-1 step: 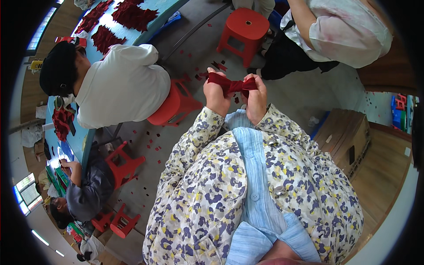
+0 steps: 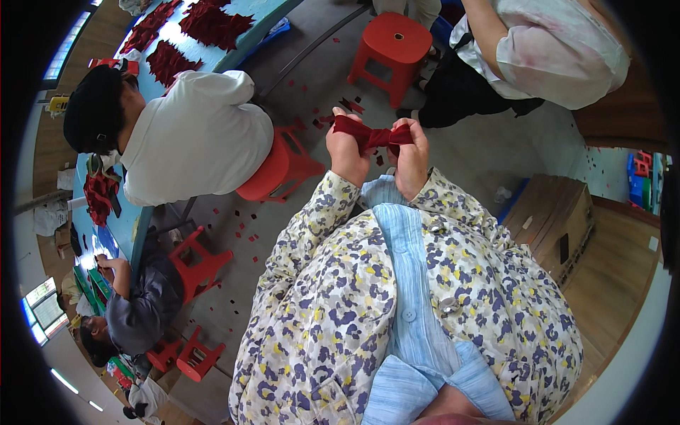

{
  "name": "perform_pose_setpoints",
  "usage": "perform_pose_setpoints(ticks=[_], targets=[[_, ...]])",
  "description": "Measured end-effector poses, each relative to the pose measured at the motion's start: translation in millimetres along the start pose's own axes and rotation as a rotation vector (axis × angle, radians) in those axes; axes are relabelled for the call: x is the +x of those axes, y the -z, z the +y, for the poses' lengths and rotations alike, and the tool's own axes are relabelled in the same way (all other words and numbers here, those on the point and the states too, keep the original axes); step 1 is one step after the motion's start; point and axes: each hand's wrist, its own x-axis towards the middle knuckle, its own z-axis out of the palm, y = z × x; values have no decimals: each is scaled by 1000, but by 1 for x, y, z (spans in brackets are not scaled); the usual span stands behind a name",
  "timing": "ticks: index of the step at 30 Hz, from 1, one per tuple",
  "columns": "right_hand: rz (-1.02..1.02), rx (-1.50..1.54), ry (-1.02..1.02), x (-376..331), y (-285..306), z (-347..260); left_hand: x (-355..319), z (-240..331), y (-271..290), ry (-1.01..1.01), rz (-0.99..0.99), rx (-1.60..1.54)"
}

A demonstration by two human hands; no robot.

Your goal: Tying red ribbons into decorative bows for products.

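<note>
This is a textile workshop. Dark red cloth (image 2: pixel 216 27) lies heaped along a blue bench (image 2: pixel 270 13). People (image 2: pixel 198 134) sit there on red stools (image 2: pixel 280 168), and scraps (image 2: pixel 241 227) litter the floor (image 2: pixel 467 152).

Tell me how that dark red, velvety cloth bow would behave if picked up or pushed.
The dark red, velvety cloth bow is probably light, as it looks like folded fabric. Its ends would likely squash softly, since creases run toward the gathered middle. It seems unlikely to roll, being wide and pinched rather than round.
</note>
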Motion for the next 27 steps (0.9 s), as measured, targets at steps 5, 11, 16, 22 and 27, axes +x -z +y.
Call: perform_pose_setpoints(ticks=[5,11,16,22,27], targets=[[-13,-15,94,1,4,4,12,-10,8,-55,-42,1],[-50,-27,95,3,3,3,7,-5,3,-38,12,-14],[-71,-113,158,8,3,4,8,-7,8,-81,1,5],[-75,-72,161,9,0,5,1,-5,7,-124,9,-26],[-68,-103,139,9,-4,5,6,-5,12,-101,10,-70]])
